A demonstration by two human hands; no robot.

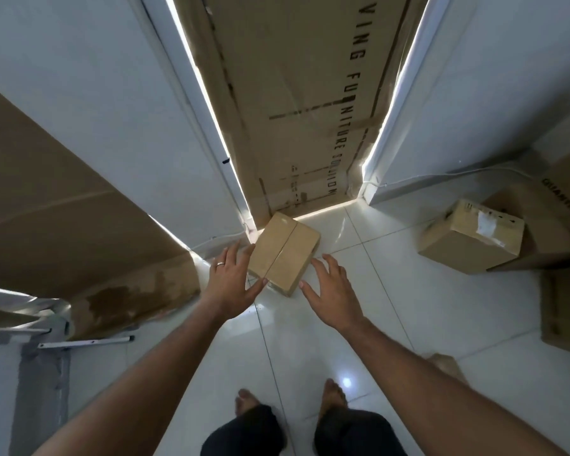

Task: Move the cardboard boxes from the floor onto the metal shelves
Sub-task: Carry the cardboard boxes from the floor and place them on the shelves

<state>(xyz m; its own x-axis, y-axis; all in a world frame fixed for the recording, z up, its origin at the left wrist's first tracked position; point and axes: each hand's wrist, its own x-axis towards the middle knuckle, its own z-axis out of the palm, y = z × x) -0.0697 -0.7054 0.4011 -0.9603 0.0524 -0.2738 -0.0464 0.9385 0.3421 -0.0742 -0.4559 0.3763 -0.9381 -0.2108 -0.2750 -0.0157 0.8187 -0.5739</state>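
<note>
A small plain cardboard box (285, 253) with a taped seam across its top lies on the white tiled floor, against the foot of a tall carton. My left hand (231, 284), with a ring on one finger, is open at the box's left edge, fingertips at its side. My right hand (333, 291) is open just right of the box's near corner, fingers spread and slightly apart from it. A second taped cardboard box (474, 240) sits on the floor at the right. Metal shelf parts (56, 337) show at the lower left.
A tall printed carton (297, 110) leans upright in the gap between two white panels (106, 103). Large flat cardboard (63, 225) leans at the left. More cartons (566, 307) stand at the right edge. My bare feet (333, 399) stand on the glossy tiles.
</note>
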